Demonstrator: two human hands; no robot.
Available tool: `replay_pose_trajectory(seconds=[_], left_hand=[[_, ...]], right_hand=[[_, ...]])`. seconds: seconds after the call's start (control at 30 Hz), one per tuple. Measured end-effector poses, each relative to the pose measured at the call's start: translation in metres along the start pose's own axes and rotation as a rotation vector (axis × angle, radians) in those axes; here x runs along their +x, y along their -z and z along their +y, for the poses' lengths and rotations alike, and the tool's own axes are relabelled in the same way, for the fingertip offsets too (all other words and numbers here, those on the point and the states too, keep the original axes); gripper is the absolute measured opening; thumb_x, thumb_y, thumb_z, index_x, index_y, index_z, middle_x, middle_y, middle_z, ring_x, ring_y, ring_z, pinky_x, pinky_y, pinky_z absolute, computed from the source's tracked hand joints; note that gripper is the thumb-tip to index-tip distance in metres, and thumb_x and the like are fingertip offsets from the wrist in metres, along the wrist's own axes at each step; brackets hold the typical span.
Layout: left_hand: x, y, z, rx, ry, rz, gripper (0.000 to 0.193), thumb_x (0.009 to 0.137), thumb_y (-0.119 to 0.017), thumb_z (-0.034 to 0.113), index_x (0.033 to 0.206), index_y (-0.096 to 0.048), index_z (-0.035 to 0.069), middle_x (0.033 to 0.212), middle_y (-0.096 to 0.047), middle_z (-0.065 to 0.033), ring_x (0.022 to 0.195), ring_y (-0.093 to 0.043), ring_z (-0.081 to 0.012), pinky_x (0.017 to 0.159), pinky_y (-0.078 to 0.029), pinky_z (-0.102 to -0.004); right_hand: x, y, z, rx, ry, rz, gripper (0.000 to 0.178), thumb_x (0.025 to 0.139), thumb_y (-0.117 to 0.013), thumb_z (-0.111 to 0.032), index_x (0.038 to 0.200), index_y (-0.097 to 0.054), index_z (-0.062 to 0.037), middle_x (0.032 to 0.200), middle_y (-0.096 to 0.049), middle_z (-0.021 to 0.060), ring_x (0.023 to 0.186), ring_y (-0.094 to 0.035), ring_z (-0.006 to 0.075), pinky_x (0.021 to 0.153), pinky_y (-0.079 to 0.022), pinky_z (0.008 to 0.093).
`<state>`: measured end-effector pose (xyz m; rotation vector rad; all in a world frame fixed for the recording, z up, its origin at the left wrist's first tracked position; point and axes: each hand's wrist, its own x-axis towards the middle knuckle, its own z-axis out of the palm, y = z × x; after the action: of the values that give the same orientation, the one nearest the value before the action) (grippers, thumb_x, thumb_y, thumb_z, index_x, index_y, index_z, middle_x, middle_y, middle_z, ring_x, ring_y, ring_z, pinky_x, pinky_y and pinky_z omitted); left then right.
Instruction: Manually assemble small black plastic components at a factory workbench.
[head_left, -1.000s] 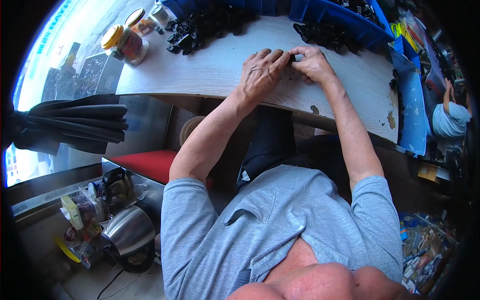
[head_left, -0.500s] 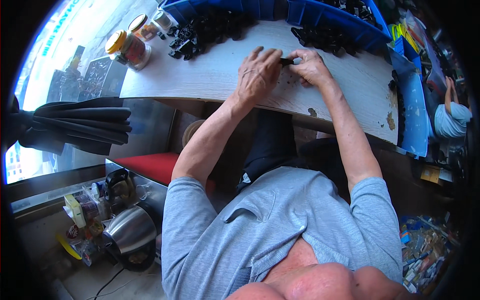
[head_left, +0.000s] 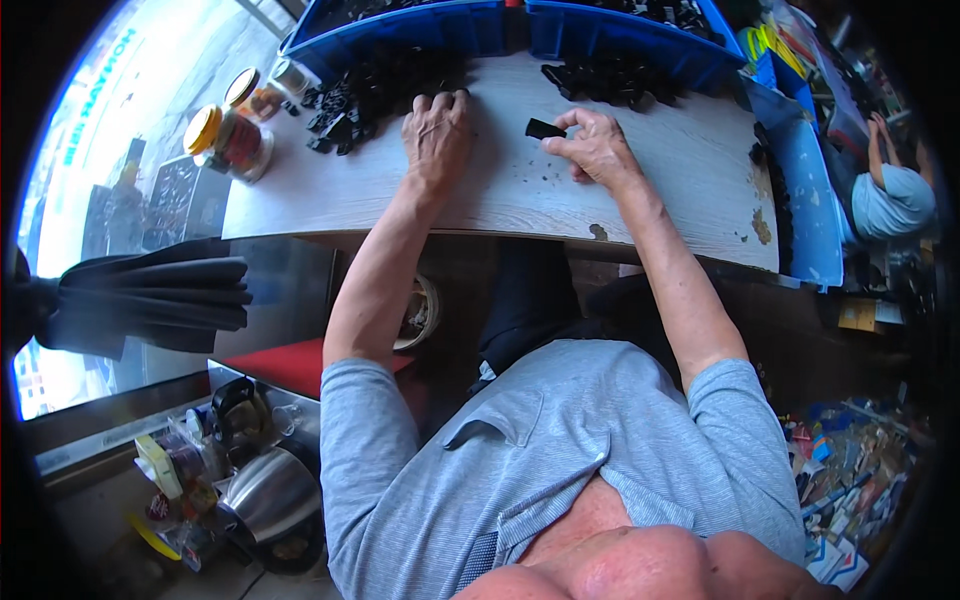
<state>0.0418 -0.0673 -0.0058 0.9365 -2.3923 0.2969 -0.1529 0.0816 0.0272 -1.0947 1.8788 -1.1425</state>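
A small flat black piece [head_left: 543,129], roughly rectangular, is pinched between the thumb and fingers of my right hand [head_left: 598,150], just above the table. My left hand [head_left: 436,140] rests at the right end of a pile of small black parts [head_left: 365,95]. Its fingers are bent downward, and their tips are hidden, so whatever they grip cannot be made out. Beyond my right hand lies a second pile of black parts [head_left: 610,82].
Two blue bins [head_left: 415,32] [head_left: 640,42] holding black parts line the back of the pale table [head_left: 330,195]. Jars, one with a yellow lid [head_left: 203,128], stand at the left. A light-blue bin [head_left: 815,190] hangs by the right edge. Another person [head_left: 893,205] is far right.
My hands were together over the table's middle, both at a black piece. Now the left has moved left to the pile, while the right keeps the piece. The view has shifted slightly.
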Motion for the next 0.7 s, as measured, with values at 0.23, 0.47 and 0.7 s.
replay_pose_trajectory(seconds=[0.23,0.47,0.7], left_hand=[[-0.012,0.023,0.023,-0.071,-0.021,-0.142,0.046,0.086,-0.072,0.012,0.131,-0.064,0.018,0.107,-0.071,-0.0091,0.101,-0.066,-0.0296,0.08,-0.056,-0.0421],[0.004,0.037,0.033,-0.142,-0.019,-0.274,0.035,0.086,-0.07,0.014,0.122,-0.072,0.015,0.107,-0.072,-0.0127,0.102,-0.067,-0.0313,0.084,-0.055,-0.0429],[0.008,0.026,0.026,-0.182,-0.07,-0.184,0.026,0.086,-0.066,0.007,0.111,-0.074,0.01,0.105,-0.071,-0.0135,0.105,-0.063,-0.035,0.085,-0.055,-0.045]], right_hand=[[-0.016,0.027,0.002,0.27,-0.154,-0.019,0.045,0.081,-0.084,-0.025,0.114,-0.066,-0.0013,0.062,-0.06,0.0021,0.049,-0.062,0.0106,0.051,-0.059,0.029],[-0.018,0.119,0.052,0.45,-0.236,0.264,0.046,0.082,-0.084,-0.024,0.118,-0.063,-0.0053,0.055,-0.052,-0.0021,0.051,-0.064,0.0138,0.053,-0.061,0.0325],[-0.016,0.186,0.074,0.418,-0.266,0.761,0.029,0.086,-0.08,-0.021,0.111,-0.071,-0.0086,0.06,-0.053,0.002,0.056,-0.064,0.0173,0.059,-0.061,0.0335]])
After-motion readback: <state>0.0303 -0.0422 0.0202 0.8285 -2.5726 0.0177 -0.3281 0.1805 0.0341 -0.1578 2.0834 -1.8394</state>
